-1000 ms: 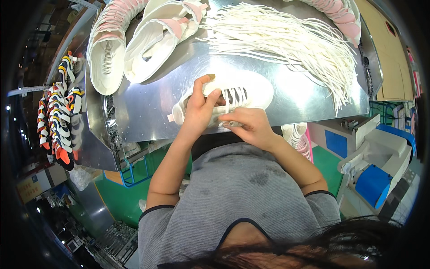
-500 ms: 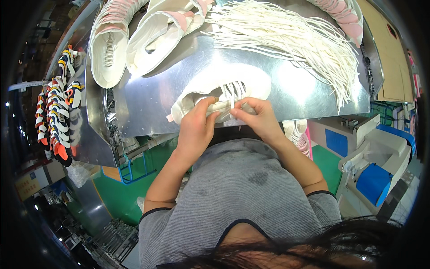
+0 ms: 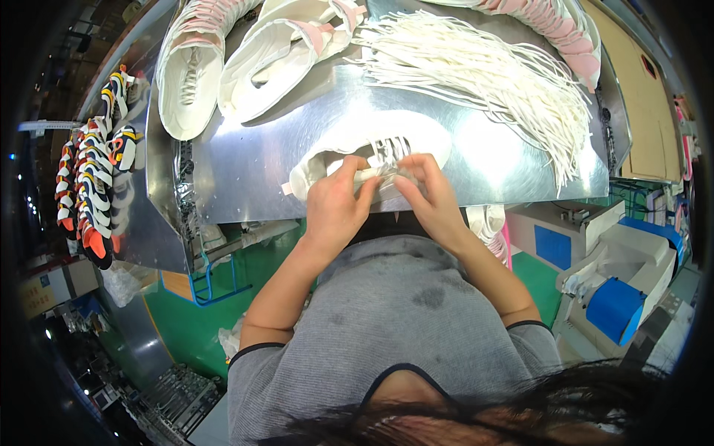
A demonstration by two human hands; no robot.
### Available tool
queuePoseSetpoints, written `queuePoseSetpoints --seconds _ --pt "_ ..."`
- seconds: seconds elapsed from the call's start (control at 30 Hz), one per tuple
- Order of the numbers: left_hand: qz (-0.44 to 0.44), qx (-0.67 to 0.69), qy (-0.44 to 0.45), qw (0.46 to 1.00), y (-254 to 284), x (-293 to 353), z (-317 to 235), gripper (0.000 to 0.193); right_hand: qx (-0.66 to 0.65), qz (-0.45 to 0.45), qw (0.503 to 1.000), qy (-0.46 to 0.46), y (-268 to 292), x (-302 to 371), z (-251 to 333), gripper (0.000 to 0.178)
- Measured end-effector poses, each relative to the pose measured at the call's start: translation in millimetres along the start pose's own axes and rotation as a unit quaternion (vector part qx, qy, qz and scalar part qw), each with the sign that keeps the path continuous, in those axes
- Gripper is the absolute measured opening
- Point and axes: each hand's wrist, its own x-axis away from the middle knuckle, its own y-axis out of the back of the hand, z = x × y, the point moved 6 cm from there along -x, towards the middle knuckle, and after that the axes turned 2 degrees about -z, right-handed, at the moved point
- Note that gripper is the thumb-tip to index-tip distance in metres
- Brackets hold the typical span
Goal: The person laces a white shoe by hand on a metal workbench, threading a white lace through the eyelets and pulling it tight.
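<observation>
Head view | white shoe (image 3: 405,145) lies on steel table (image 3: 253,178), at the near edge | left hand (image 3: 335,201) and right hand (image 3: 428,195) pinched together on lace (image 3: 375,173) beside the eyelets | shoe judged light, soft-sided; lace limp, best pinched near its tip | loose laces (image 3: 506,74) beyond the grip.

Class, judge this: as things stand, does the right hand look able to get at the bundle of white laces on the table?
Probably yes: the right hand sits on the white shoe, and bare metal table lies between it and the laces.

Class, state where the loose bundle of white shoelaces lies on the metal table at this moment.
In the head view, the white shoelaces fan across the metal table's far right, beyond the white shoe both hands work on.
</observation>
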Motion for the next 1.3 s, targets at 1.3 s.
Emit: queuePoseSetpoints --seconds 1.3 --pt "0.520 0.148 0.092 0.836 -8.1 -29.0 23.9 0.028 0.178 -0.002 0.981 0.077 16.8 -34.4 -1.7 0.015"
